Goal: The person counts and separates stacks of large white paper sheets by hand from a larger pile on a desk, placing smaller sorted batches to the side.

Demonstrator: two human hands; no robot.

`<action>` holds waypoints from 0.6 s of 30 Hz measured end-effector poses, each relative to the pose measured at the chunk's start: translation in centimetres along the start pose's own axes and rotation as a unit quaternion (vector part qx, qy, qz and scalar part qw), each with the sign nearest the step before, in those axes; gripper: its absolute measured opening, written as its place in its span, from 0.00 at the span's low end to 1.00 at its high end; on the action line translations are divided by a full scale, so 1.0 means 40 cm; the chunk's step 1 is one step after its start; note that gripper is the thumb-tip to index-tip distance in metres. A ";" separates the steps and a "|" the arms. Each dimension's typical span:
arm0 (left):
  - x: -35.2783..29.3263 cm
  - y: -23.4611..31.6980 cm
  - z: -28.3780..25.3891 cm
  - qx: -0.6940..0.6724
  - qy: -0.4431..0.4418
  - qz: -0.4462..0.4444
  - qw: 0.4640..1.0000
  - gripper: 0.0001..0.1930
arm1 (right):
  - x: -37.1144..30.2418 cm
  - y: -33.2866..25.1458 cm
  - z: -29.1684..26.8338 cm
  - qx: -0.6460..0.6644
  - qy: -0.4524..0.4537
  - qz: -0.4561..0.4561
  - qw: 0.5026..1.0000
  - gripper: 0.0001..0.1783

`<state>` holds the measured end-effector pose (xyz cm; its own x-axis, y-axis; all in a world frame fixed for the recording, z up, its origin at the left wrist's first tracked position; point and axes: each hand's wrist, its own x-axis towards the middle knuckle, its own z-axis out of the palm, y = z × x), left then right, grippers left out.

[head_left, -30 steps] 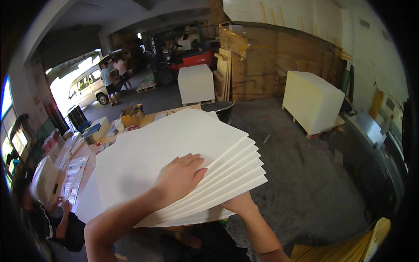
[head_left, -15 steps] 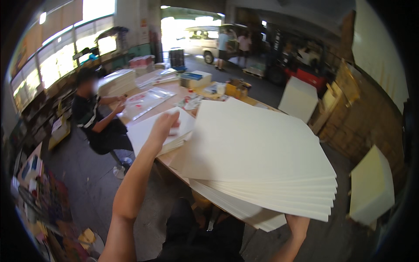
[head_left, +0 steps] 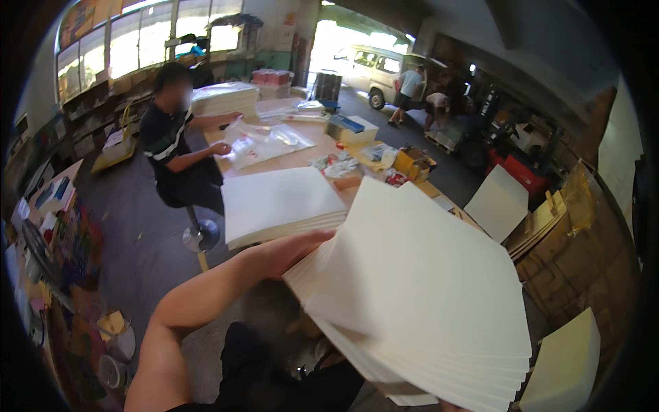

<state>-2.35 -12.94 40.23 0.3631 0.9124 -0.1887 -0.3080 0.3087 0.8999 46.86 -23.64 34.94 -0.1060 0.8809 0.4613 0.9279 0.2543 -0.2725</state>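
Note:
A fanned stack of large white sheets (head_left: 425, 268) slants across the near end of the table, its layered edges spreading toward the lower right. My left hand (head_left: 305, 250) is closed on the stack's left edge, with its fingertips partly hidden by the sheets. Of my right hand (head_left: 449, 408), only a sliver shows under the stack's near edge at the bottom of the picture. It holds the sheets there, its fingers hidden. More white sheets (head_left: 388, 384) lie under the fan. Left of it sits another neat pile of white sheets (head_left: 281, 199).
Across the table's left side, a seated person (head_left: 171, 137) handles clear plastic film (head_left: 268, 144). A yellow box (head_left: 414, 163) and small clutter stand at the table's far edge. White stacks (head_left: 500, 202) stand at the right. Beyond are a van (head_left: 374, 72) and two people.
My left hand has come down from above the left pile to the fanned stack's left edge. The stack has turned and shifted nearer, and my view has swung left.

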 end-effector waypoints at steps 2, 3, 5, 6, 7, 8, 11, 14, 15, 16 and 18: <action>-0.013 0.038 0.002 0.030 0.025 -0.018 0.999 0.41 | 0.007 -0.025 -0.014 0.001 0.001 0.013 1.000 0.22; -0.015 0.047 -0.014 0.044 0.038 -0.029 0.998 0.41 | 0.011 -0.038 -0.019 0.004 0.002 0.024 1.000 0.22; 0.005 0.050 -0.083 -0.044 -0.050 -0.026 0.997 0.44 | 0.021 -0.060 -0.026 0.017 0.004 0.040 0.999 0.22; 0.018 0.061 -0.066 -0.046 -0.042 -0.012 0.998 0.48 | 0.024 -0.071 -0.030 0.023 0.004 0.054 0.998 0.22; 0.044 0.052 -0.070 -0.081 -0.053 -0.007 0.995 0.49 | 0.027 -0.081 -0.037 0.028 0.006 0.070 0.997 0.22; 0.057 0.049 -0.057 -0.080 -0.040 -0.006 0.996 0.48 | 0.024 -0.093 -0.047 0.035 0.011 0.090 0.995 0.21; 0.081 0.078 -0.027 -0.055 0.000 -0.020 0.998 0.44 | 0.031 -0.126 -0.044 0.079 0.031 0.157 0.984 0.21; 0.098 0.111 -0.024 -0.054 0.003 -0.078 0.995 0.38 | 0.041 -0.166 -0.032 0.143 0.079 0.252 0.954 0.21; 0.098 0.120 -0.026 -0.059 0.000 -0.102 0.993 0.36 | 0.048 -0.179 -0.028 0.174 0.105 0.289 0.936 0.20; 0.102 0.120 -0.025 -0.037 -0.013 -0.104 0.994 0.35 | 0.051 -0.193 -0.025 0.207 0.134 0.326 0.912 0.20; 0.116 0.123 -0.011 0.008 -0.041 -0.097 0.994 0.35 | 0.064 -0.228 -0.025 0.274 0.203 0.386 0.857 0.20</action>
<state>-2.59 -7.08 43.60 0.4848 0.8113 -0.3268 -0.2118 0.4714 0.8561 38.48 -24.11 39.45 0.7015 0.6868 0.1904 0.3464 -0.0951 -0.9332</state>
